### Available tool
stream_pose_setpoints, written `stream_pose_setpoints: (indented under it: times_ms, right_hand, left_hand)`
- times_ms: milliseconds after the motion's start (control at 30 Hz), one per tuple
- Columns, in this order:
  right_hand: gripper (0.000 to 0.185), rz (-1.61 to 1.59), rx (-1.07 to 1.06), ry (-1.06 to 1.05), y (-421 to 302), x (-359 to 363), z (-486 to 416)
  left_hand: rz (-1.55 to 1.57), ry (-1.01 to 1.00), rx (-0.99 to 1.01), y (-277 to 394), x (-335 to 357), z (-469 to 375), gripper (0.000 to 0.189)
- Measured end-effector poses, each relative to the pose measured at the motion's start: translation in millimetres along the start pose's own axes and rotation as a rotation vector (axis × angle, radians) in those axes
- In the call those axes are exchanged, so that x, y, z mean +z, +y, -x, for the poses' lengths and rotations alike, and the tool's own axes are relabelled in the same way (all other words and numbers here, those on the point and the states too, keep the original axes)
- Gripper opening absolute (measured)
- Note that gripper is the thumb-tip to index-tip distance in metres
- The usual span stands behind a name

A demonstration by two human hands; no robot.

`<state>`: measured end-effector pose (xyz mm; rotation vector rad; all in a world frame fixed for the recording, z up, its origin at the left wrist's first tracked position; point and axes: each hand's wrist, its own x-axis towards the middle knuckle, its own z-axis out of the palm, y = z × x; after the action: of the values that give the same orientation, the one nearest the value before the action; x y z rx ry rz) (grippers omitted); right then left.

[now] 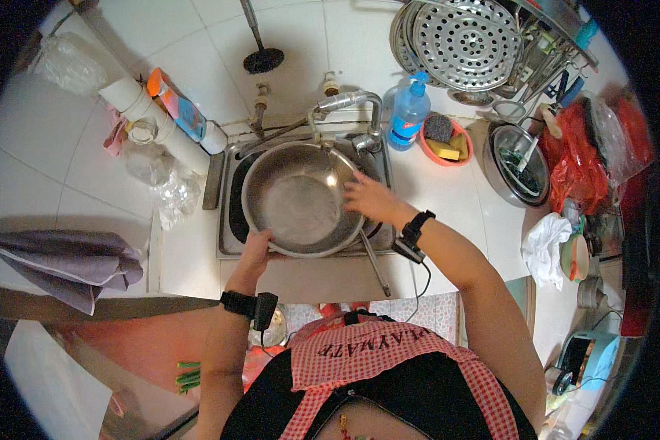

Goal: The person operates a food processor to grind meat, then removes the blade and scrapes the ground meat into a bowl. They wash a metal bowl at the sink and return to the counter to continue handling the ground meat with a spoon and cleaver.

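Observation:
A wide stainless steel basin (302,212) is over the metal sink (225,242), under the faucet (344,102). My left hand (258,250) grips the basin's rim at its near left side, fingers partly hidden. My right hand (371,198) lies at the basin's right rim with its fingers spread over the inner wall; whether it grips anything is unclear. Below the right hand, a long metal handle (375,267) sticks out from beside the basin over the counter's front edge.
Right of the sink stand a blue soap bottle (408,118), a red bowl (445,159) with sponges and a scourer, and nested metal bowls (514,165). White pipes (159,129) and a grey cloth (66,258) are at the left.

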<state>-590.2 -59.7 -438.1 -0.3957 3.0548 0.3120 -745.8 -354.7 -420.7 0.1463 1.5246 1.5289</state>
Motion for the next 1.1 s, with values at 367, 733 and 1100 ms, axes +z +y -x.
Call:
stream_pose_setpoints:
  times_ms: [367,733,1100]
  right_hand:
    - [0.049,-0.338,0.427,0.251,22,-38,-38]
    - [0.031,-2.317,0.54,0.795,0,-6,-91]
    - [0.025,-0.888,0.914,0.783,64,-3,-16]
  left_hand:
    - [0.337,0.131,-0.145,-14,3,0,0.044]
    - [0.194,0.091,-0.095,-23,31,-6,0.036]
    - [0.747,0.016,-0.252,-45,37,-23,0.038]
